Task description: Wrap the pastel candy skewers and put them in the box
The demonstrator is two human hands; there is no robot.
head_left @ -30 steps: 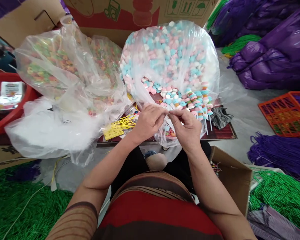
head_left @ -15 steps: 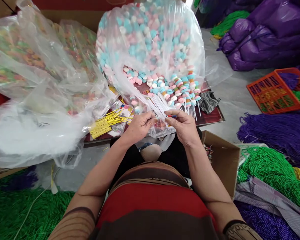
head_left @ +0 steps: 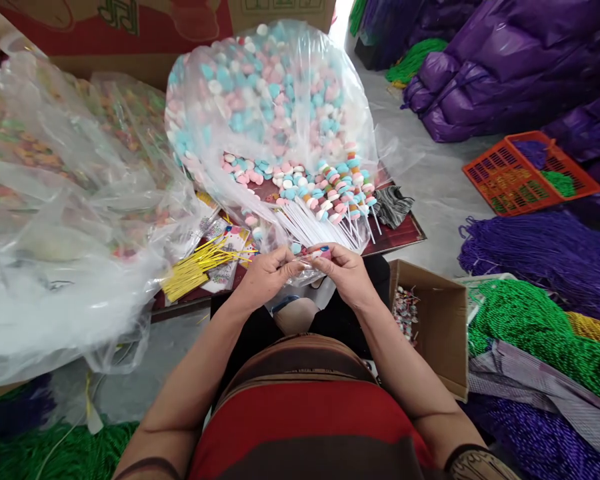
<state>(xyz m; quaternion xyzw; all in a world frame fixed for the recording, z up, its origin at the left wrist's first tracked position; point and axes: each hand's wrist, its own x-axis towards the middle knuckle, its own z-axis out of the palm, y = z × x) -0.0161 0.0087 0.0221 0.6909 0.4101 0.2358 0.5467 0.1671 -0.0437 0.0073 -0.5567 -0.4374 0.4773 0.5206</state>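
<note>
Close together at the table's near edge, my left hand (head_left: 266,275) and my right hand (head_left: 347,270) pinch a small clear plastic bag (head_left: 321,253) with blue and pink print. Its far part is hidden by my fingers. Just beyond them lies a bundle of white sticks (head_left: 310,223). Several candy skewers (head_left: 347,183) with pink, blue and white pieces rest to the right of the sticks. Behind is a large clear sack (head_left: 270,87) of loose pastel candies. Yellow twist ties (head_left: 193,270) lie left of my left hand, on flat printed bags (head_left: 227,257).
Another clear sack (head_left: 75,147) with orange and green candies fills the left. By my right forearm stands an open cardboard box (head_left: 443,320) holding small wrapped items. Further right are an orange crate (head_left: 510,177), purple cords (head_left: 535,260) and green cords (head_left: 535,320).
My hands have come closer together, both on the small bag, whose print now shows more. The camera view has swung slightly, so the surroundings appear shifted left.
</note>
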